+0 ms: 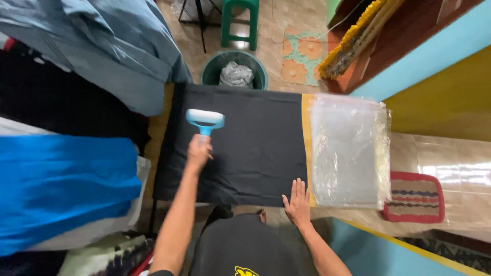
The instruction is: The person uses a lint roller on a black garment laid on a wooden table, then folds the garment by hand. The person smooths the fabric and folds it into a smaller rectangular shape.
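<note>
The left hand (198, 152) grips the handle of a light blue plastic lint roller (205, 120), whose head rests on the flat black cloth (250, 148) left of frame centre. The right hand (296, 200) lies open, palm down, on the cloth's lower right edge. The cloth covers a desk (306, 122). Right of it sits a stack of clear plastic bags (350, 151). At upper centre stands a green bin (234, 71); folded blue fabric (61, 184) fills the left.
</note>
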